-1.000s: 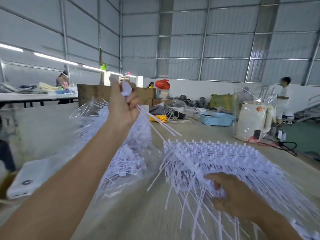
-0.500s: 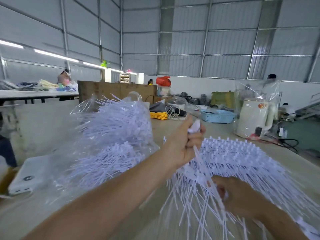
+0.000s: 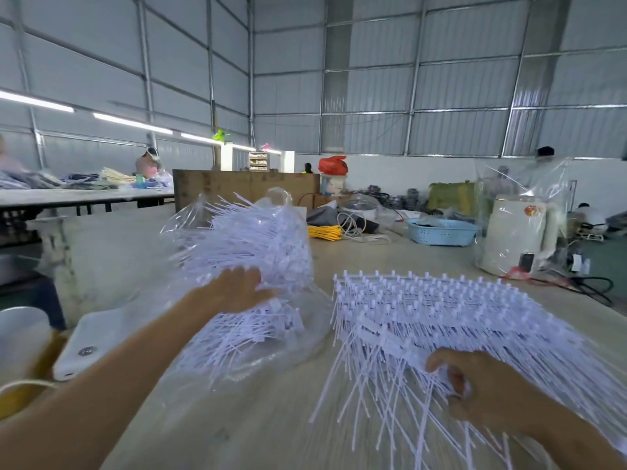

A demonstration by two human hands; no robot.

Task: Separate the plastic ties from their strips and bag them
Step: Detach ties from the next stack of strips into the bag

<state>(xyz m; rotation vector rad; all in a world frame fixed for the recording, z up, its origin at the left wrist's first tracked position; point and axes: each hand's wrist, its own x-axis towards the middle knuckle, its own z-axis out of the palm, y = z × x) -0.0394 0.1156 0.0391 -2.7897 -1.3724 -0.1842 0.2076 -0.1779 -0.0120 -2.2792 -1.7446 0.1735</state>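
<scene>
Currently I am resting my flat left hand (image 3: 237,289) in the well-filled bag (image 3: 190,215) of loose ties (image 3: 258,242) while my right hand (image 3: 481,391) is gripping the many unseparated tie strips (image 3: 441,310).

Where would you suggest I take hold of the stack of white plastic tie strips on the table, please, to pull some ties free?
Probably by the loose tails at the near edge of the stack of white plastic tie strips, coming from your side. The ties fan toward you there, while the far edge is a stiff row of heads. The right hand already grips that near edge.
</scene>
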